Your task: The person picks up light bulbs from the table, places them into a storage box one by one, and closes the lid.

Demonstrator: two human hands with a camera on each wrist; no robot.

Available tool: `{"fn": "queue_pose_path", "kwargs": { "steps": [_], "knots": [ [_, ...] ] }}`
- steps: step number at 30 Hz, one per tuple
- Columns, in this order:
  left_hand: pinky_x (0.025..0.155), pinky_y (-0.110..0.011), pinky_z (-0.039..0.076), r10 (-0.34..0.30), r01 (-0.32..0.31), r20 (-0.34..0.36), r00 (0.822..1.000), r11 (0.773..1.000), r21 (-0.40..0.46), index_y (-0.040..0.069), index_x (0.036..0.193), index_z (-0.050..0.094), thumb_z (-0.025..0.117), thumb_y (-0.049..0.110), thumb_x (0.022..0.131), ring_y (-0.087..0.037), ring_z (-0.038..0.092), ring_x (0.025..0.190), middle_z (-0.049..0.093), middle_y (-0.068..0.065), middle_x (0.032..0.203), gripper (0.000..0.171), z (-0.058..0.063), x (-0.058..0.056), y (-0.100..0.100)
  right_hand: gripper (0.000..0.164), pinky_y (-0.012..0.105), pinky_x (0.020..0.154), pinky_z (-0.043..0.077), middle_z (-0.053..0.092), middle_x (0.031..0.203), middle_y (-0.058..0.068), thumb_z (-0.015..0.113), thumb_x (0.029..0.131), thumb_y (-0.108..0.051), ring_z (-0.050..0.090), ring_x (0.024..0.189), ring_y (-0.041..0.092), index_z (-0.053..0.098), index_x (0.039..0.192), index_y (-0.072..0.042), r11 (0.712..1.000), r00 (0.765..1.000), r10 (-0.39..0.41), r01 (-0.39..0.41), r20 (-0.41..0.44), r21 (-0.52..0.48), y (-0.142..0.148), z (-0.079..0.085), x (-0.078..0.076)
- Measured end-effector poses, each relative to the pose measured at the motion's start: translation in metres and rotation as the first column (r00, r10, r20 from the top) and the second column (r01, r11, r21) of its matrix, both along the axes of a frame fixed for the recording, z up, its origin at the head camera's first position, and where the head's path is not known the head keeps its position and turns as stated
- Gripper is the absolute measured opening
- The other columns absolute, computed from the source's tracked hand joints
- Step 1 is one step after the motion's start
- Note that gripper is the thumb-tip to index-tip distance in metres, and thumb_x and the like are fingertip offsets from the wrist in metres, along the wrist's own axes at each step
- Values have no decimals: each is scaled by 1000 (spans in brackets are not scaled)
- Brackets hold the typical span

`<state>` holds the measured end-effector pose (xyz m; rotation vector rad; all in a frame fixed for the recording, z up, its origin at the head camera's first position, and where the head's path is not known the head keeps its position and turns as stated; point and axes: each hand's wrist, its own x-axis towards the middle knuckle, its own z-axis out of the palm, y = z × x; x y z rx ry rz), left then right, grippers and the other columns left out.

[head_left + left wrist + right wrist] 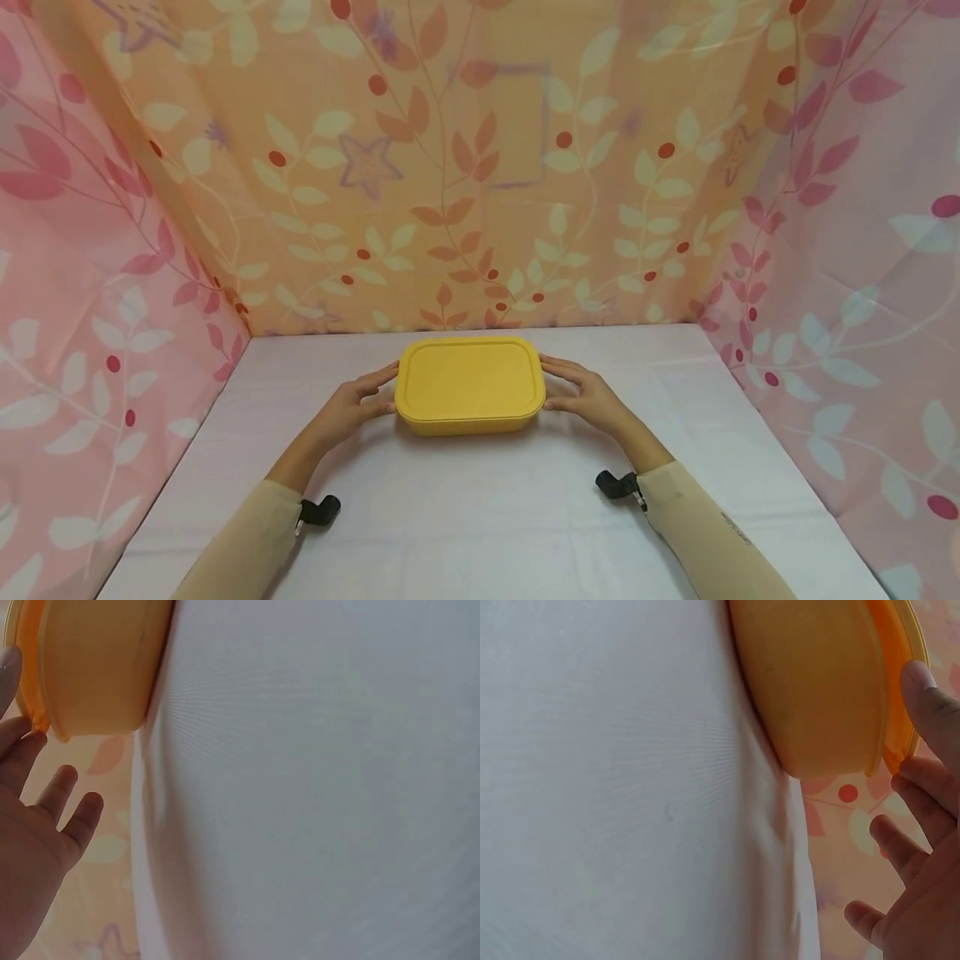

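Observation:
A yellow rectangular box (470,427) with rounded corners stands on the white table, a yellow lid (470,379) over its top. At the lid's left end, my left hand (352,408) holds the rim with thumb and fingertips. My right hand (597,402) holds the opposite end in the same way. Both wrist views show an orange-lit gap between the lid and the box wall (105,667), so the lid sits raised there. The lower fingers of the left hand (30,847) and of the right hand (926,900) are spread, apart from the box.
A white cloth covers the table (480,517). Behind it hangs an orange leaf-patterned curtain (465,167), close to the box. Pink patterned curtains stand along the left (97,333) and right (847,333) sides. A small black camera mount (321,510) projects from each sleeve.

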<state>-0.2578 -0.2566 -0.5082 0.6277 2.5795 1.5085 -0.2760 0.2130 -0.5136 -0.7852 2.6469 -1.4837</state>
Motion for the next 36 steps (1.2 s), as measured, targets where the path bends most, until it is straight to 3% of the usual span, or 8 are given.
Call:
{"fn": "queue_pose_path", "kwargs": {
  "steps": [13, 21, 36],
  "knots": [
    [120, -63, 30, 20, -22, 109, 994, 1000, 14, 36, 154, 47, 80, 42, 88, -31, 34, 152, 42, 15, 160, 74, -6, -7, -2, 78, 49, 127, 25, 44, 160, -12, 88, 79, -37, 35, 152, 20, 57, 149, -21, 999, 998, 2, -4, 63, 34, -2, -8, -9],
    [121, -59, 32, 33, -35, 146, 989, 999, 14, 36, 152, 49, 82, 43, 85, -25, 32, 153, 43, 16, 159, 75, -8, -8, -2, 77, 51, 126, 24, 45, 160, -11, 88, 79, -39, 34, 152, 22, 57, 148, -22, 999, 997, 3, -7, 81, 40, -2, -12, -10],
    [120, -62, 32, -3, 5, 126, 992, 1000, -14, 24, 154, 49, 81, 37, 88, -31, 30, 153, 40, 5, 162, 75, -5, -6, -2, 79, 53, 126, 25, 44, 160, -7, 88, 79, -40, 35, 152, 25, 56, 149, -21, 995, 998, 26, -31, 55, 95, -1, -8, -11]
  ]
}}
